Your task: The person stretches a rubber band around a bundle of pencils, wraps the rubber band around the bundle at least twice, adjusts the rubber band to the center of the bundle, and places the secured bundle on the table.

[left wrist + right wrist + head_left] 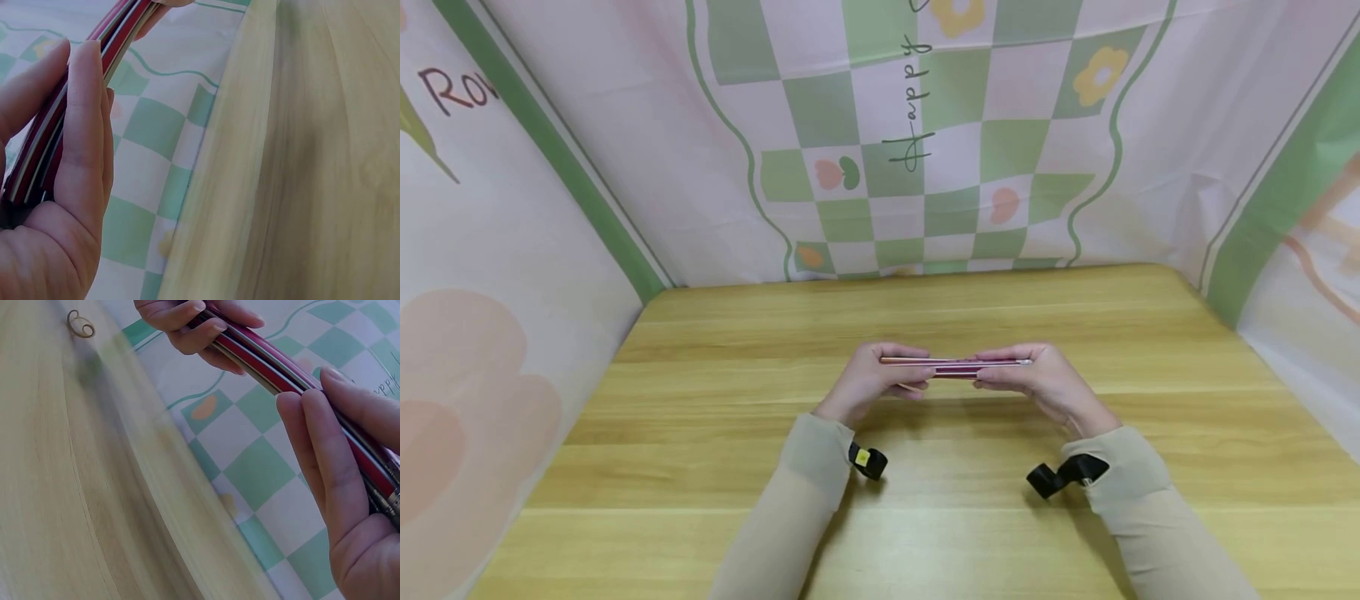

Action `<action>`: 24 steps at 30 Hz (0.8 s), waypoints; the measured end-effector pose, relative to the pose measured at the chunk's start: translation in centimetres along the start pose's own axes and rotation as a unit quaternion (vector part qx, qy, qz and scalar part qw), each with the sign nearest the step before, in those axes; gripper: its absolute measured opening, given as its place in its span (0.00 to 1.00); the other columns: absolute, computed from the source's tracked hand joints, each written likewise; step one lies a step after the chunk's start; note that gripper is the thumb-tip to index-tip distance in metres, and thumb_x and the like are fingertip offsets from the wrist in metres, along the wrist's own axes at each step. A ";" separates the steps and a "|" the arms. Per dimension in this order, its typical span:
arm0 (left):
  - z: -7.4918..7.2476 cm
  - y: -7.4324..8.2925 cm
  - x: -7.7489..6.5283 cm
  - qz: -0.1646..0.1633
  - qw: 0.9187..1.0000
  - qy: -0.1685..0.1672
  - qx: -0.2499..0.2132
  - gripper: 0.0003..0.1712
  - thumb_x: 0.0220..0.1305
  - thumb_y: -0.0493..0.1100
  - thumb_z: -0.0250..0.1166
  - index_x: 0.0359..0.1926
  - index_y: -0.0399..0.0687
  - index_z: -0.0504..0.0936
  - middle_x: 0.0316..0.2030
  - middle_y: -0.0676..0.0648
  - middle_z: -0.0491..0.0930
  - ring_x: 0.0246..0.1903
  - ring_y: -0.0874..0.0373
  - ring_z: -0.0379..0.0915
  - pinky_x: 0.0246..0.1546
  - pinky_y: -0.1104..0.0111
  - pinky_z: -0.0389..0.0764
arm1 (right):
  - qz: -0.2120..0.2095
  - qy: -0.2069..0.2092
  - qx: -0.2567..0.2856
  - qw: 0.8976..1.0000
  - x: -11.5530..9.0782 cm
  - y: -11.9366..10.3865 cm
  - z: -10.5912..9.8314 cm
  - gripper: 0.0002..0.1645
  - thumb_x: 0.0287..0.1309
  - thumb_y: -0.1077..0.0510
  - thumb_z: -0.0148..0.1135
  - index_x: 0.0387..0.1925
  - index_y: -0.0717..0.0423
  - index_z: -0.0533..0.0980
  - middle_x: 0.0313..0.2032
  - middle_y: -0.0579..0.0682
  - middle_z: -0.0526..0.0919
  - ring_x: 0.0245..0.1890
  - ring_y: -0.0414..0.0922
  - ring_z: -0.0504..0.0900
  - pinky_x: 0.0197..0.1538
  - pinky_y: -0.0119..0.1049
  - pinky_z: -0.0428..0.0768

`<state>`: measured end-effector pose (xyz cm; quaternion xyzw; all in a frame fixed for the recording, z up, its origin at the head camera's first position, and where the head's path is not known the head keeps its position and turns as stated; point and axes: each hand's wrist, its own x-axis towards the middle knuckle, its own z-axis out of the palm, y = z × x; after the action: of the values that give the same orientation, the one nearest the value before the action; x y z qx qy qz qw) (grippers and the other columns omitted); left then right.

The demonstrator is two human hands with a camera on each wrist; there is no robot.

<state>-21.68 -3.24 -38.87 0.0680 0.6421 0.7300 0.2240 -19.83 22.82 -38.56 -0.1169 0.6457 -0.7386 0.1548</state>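
A bundle of several long thin sticks (290, 372), looking like pencils in red, pink, white and black, is held level above the wooden table. My left hand (874, 379) grips one end of the bundle, thumb on one side and fingers on the other. At the opposite end, my right hand (1037, 379) holds it the same way, and silvery tips show beside its palm in the right wrist view. Between the two hands a short stretch of the sticks (955, 374) is bare. In the left wrist view the fingers (84, 131) lie straight along the sticks.
The wooden table (940, 517) reaches back to a printed cloth (895, 175) with green checks. Cloth walls also stand at the left and right. A small brown curled loop (81, 326), like a rubber band, shows over the table in the right wrist view.
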 end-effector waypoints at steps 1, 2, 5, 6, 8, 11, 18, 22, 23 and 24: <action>-0.1 0.0 0.0 0.000 1.000 -0.002 0.003 0.19 0.56 0.34 0.73 0.50 0.35 0.84 0.39 0.39 0.87 0.32 0.55 0.85 0.37 0.62 0.87 | 0.001 0.000 0.004 1.000 0.0 0.0 0.0 0.16 0.59 0.73 0.63 0.38 0.49 0.86 0.39 0.48 0.90 0.38 0.45 0.90 0.47 0.36 0.85; -0.1 0.1 -0.1 -0.001 1.000 -0.005 0.006 0.20 0.57 0.34 0.73 0.51 0.35 0.83 0.40 0.40 0.87 0.32 0.54 0.85 0.37 0.62 0.87 | 0.003 -0.001 0.006 1.000 0.0 0.0 -0.1 0.16 0.59 0.73 0.63 0.38 0.49 0.86 0.39 0.48 0.90 0.38 0.45 0.90 0.47 0.36 0.85; -0.4 0.1 -0.2 0.002 1.000 -0.014 0.015 0.23 0.58 0.34 0.72 0.55 0.33 0.80 0.42 0.40 0.86 0.36 0.51 0.85 0.39 0.60 0.87 | 0.006 -0.004 0.017 1.000 0.0 0.0 -0.1 0.16 0.60 0.74 0.62 0.38 0.51 0.86 0.39 0.49 0.90 0.37 0.46 0.90 0.47 0.36 0.85; -0.5 0.2 -0.3 0.004 1.000 -0.016 0.020 0.24 0.58 0.34 0.72 0.56 0.32 0.79 0.43 0.40 0.85 0.37 0.49 0.85 0.39 0.59 0.87 | 0.007 -0.005 0.019 1.000 -0.1 0.0 -0.2 0.16 0.60 0.74 0.61 0.38 0.51 0.86 0.39 0.50 0.89 0.37 0.46 0.90 0.47 0.36 0.85; -0.8 0.3 -0.5 0.005 0.999 -0.019 0.034 0.26 0.59 0.34 0.72 0.57 0.32 0.78 0.44 0.40 0.85 0.39 0.46 0.85 0.41 0.57 0.87 | 0.009 -0.006 0.023 1.000 -0.1 -0.1 -0.2 0.16 0.60 0.74 0.61 0.38 0.51 0.86 0.39 0.50 0.89 0.37 0.46 0.90 0.47 0.35 0.85; -1.3 0.7 -0.9 0.012 0.996 -0.023 0.091 0.27 0.60 0.39 0.72 0.59 0.35 0.78 0.45 0.41 0.85 0.42 0.41 0.84 0.43 0.53 0.86 | 0.011 -0.008 0.026 1.000 -0.1 -0.2 -0.2 0.16 0.59 0.74 0.62 0.38 0.52 0.86 0.39 0.51 0.89 0.37 0.46 0.90 0.47 0.35 0.85; -3.2 1.9 -2.3 0.025 0.967 -0.013 0.252 0.29 0.60 0.53 0.72 0.60 0.49 0.79 0.50 0.44 0.81 0.47 0.42 0.81 0.45 0.54 0.85 | 0.008 -0.006 0.029 1.000 -0.2 -0.2 -0.3 0.16 0.60 0.74 0.61 0.38 0.52 0.86 0.39 0.52 0.89 0.37 0.47 0.90 0.46 0.35 0.85; -4.6 2.7 -3.3 0.028 0.934 -0.005 0.356 0.28 0.60 0.56 0.71 0.57 0.48 0.80 0.47 0.49 0.82 0.44 0.52 0.80 0.47 0.59 0.82 | 0.011 0.001 0.029 1.000 -0.1 -0.1 -0.3 0.15 0.59 0.74 0.62 0.38 0.53 0.86 0.39 0.52 0.89 0.37 0.47 0.90 0.46 0.35 0.85; -4.9 2.8 -3.6 0.027 0.924 -0.004 0.380 0.28 0.59 0.55 0.72 0.57 0.47 0.81 0.47 0.49 0.83 0.43 0.54 0.79 0.47 0.60 0.81 | 0.012 0.002 0.028 1.000 -0.1 -0.1 -0.3 0.15 0.59 0.74 0.62 0.38 0.53 0.86 0.39 0.52 0.89 0.37 0.47 0.90 0.46 0.35 0.85; -5.2 2.9 -3.8 0.025 0.915 -0.004 0.403 0.28 0.59 0.55 0.72 0.56 0.47 0.81 0.46 0.50 0.83 0.43 0.55 0.79 0.47 0.61 0.80 | 0.013 0.003 0.028 1.000 -0.1 -0.1 -0.3 0.15 0.59 0.74 0.62 0.38 0.53 0.86 0.39 0.52 0.89 0.36 0.47 0.90 0.46 0.35 0.85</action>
<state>-21.02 -9.80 -36.17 0.1714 0.8788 0.4148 0.1618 -19.85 23.18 -38.48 -0.1020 0.6264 -0.7549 0.1653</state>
